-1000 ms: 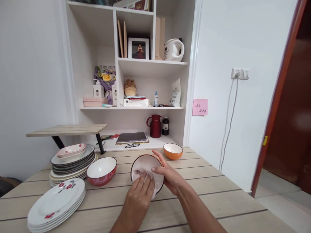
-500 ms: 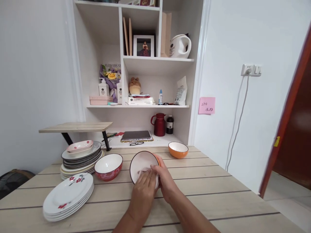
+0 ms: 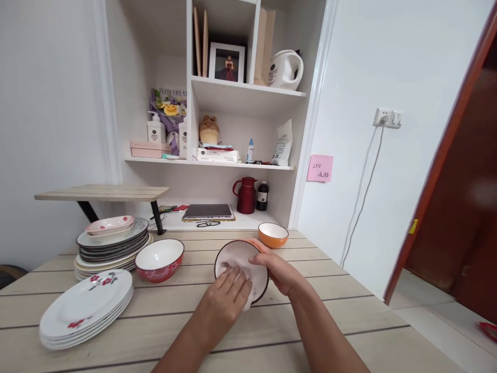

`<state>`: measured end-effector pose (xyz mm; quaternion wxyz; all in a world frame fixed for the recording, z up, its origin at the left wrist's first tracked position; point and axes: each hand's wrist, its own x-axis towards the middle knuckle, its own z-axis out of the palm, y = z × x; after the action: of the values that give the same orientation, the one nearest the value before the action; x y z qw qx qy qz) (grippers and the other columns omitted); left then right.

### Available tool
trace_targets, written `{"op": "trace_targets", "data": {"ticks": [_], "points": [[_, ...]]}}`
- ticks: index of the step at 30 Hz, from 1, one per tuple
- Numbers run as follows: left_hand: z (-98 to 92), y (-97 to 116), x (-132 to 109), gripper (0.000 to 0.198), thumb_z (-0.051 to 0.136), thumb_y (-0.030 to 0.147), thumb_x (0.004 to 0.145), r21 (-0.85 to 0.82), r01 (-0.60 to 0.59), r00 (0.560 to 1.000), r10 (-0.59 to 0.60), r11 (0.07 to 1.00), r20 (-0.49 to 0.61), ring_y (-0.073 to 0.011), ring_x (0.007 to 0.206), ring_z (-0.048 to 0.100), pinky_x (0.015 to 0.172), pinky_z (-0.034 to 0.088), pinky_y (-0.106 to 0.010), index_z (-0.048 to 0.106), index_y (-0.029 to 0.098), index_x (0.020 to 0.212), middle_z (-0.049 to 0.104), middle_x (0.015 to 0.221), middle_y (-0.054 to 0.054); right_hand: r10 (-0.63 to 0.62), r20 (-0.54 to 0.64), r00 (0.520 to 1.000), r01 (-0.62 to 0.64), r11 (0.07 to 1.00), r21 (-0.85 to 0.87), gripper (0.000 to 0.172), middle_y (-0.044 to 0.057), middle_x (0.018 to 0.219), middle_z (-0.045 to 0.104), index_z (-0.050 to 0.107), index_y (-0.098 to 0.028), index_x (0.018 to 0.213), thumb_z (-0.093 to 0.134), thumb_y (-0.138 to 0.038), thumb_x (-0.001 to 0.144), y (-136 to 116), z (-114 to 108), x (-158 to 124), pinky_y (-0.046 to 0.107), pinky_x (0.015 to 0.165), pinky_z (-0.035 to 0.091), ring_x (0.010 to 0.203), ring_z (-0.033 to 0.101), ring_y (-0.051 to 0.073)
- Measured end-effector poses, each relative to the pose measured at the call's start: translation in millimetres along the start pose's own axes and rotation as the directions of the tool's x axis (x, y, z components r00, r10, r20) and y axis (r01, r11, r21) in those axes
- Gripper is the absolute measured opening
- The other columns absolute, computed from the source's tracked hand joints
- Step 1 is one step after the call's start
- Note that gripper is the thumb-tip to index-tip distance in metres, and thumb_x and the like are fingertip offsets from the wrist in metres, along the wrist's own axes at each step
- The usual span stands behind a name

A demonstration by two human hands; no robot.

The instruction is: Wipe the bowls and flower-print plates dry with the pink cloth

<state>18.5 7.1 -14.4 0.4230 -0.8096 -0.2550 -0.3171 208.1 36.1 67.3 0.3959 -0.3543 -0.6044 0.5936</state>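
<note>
A bowl [image 3: 243, 253] with a white inside, a dark rim and an orange outside is tilted toward me above the table. My right hand [image 3: 280, 268] grips it at the right, thumb over the rim and fingers behind. With its fingers laid together, my left hand [image 3: 231, 292] presses a thin white cloth [image 3: 247, 303] against the bowl's inside. Most of the cloth is hidden under the fingers, so whether it is fabric or paper is unclear. Left of the hands stands a red bowl [image 3: 160, 256], and an orange bowl [image 3: 273, 235] is just behind my right hand.
White floral plates [image 3: 87, 305] are stacked at the front left. Behind them rises a taller plate stack [image 3: 116, 246] topped by small pink dishes [image 3: 110, 225]. A low wooden stand [image 3: 103, 193], a laptop [image 3: 207, 211], glasses [image 3: 208, 224] and a red jug [image 3: 246, 196] are at the back.
The bowl has moved slightly right and turned, showing more of its inside. My left fingers have shifted with the cloth across the inner surface. The camera view has swung a little.
</note>
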Motion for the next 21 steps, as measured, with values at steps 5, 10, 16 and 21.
{"op": "trace_targets", "data": {"ticks": [5, 10, 16, 21], "points": [[1.9, -2.1, -7.2, 0.034, 0.042, 0.005, 0.093, 0.070, 0.216, 0.976, -0.213, 0.974, -0.043, -0.0221, 0.107, 0.067, 0.093, 0.053, -0.038, 0.059, 0.011, 0.122, 0.072, 0.115, -0.010, -0.091, 0.116, 0.989, 0.063, 0.973, 0.224, 0.079, 0.002, 0.116, 0.066, 0.040, -0.039, 0.143, 0.075, -0.035, 0.072, 13.0, 21.6, 4.7, 0.036, 0.084, 0.042, 0.096, 0.060, 0.022], [9.4, -4.7, -13.5, 0.033, 0.042, 0.007, 0.093, 0.069, 0.318, 0.948, -0.315, 0.946, -0.044, -0.0225, 0.104, 0.068, 0.090, 0.055, -0.038, 0.059, 0.011, 0.121, 0.073, 0.113, -0.010, -0.136, 0.068, 0.988, 0.095, 0.899, 0.428, 0.078, 0.004, 0.116, 0.067, 0.037, -0.037, 0.144, 0.071, -0.052, 0.075, 24.3, 49.5, 12.1, 0.036, 0.082, 0.045, 0.097, 0.063, 0.024], [7.6, -1.6, -9.8, 0.039, 0.034, 0.005, 0.094, 0.062, 0.240, 0.970, -0.241, 0.969, 0.007, -0.0221, 0.110, 0.066, 0.092, 0.054, -0.039, 0.057, 0.010, 0.125, 0.071, 0.118, -0.009, -0.048, -0.189, 0.981, 0.124, 0.903, 0.411, 0.070, 0.002, 0.100, 0.072, 0.045, -0.032, 0.138, 0.069, -0.033, 0.073, 28.9, 64.9, 16.1, 0.035, 0.083, 0.046, 0.091, 0.066, 0.024], [9.2, -3.5, -9.8, 0.043, 0.028, 0.006, 0.096, 0.085, 0.132, 0.990, -0.135, 0.988, 0.030, -0.0190, 0.118, 0.061, 0.098, 0.049, -0.035, 0.051, 0.009, 0.133, 0.067, 0.125, -0.009, -0.099, -0.175, 0.980, 0.155, 0.925, 0.348, 0.059, 0.001, 0.104, 0.072, 0.058, -0.029, 0.126, 0.062, -0.021, 0.068, 20.3, 49.9, 15.2, 0.032, 0.081, 0.046, 0.094, 0.064, 0.023]]}}
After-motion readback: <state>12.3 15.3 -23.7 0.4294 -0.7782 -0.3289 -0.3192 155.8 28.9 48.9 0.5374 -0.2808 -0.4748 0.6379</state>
